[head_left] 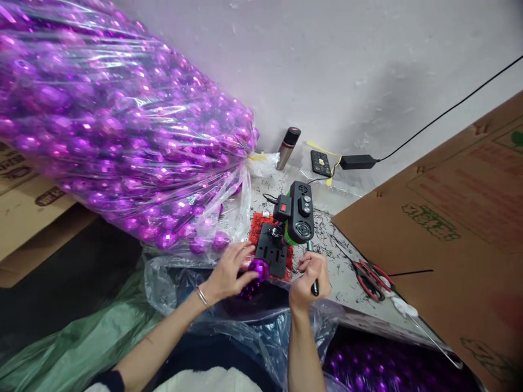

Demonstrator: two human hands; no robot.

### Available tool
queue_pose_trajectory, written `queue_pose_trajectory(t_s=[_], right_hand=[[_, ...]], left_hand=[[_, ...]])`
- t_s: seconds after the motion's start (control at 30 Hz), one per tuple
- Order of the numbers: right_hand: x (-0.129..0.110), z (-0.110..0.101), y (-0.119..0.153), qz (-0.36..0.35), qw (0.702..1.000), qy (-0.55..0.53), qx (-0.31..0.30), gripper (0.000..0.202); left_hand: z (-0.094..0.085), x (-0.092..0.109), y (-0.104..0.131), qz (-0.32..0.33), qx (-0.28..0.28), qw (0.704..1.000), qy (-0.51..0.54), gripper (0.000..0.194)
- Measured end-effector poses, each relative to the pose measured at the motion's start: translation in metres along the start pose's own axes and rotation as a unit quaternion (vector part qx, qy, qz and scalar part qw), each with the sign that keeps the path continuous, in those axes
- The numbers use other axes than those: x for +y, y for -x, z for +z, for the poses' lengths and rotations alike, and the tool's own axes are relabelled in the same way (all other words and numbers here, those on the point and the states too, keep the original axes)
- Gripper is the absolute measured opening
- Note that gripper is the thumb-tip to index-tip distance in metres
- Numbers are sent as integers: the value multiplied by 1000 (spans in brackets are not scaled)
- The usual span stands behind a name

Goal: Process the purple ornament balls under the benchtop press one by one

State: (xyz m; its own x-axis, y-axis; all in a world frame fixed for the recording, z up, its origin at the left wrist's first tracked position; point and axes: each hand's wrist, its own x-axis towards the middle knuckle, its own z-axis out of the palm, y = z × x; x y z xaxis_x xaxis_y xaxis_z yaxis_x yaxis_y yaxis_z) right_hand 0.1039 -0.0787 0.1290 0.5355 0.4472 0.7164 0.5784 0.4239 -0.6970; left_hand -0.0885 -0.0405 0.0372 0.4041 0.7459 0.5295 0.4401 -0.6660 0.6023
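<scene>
A small bench drill press [300, 215], black and green with a red switch, stands on a dark slotted base over a red mat [256, 227]. My right hand [309, 279] is wrapped around its lever handle [315, 288], whose black end shows below the fist. My left hand [229, 270] is at the base's left front corner, fingers and thumb apart. A shiny purple faceted ball [259, 269] lies just past the left fingertips, overlapping the base edge, with the thumb tip against it. More purple balls [247, 293] show just below it, above an open clear bag [261, 321].
A big tied clear bag of purple balls [143, 136] fills the left. Behind the drill are a thermos [288, 148], a black controller-like box [321, 163] and a power adapter [359, 161]. Red-handled scissors [372, 280] lie right, beside a large carton [449, 234]. Black shavings litter the table.
</scene>
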Motion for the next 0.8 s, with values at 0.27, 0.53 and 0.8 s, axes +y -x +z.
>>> queue_pose_trajectory(t_s=[0.27, 0.53, 0.8], right_hand=[[8, 2, 10, -10, 1000, -11, 2, 44], [11, 2, 12, -19, 1000, -5, 0, 42], [-7, 4, -4, -1, 1000, 10, 7, 44]], left_hand=[[-78, -73, -112, -229, -105, 928, -275, 38], [-80, -76, -129, -276, -103, 921, -254, 44], [-43, -25, -95, -361, 13, 836, 413, 59]])
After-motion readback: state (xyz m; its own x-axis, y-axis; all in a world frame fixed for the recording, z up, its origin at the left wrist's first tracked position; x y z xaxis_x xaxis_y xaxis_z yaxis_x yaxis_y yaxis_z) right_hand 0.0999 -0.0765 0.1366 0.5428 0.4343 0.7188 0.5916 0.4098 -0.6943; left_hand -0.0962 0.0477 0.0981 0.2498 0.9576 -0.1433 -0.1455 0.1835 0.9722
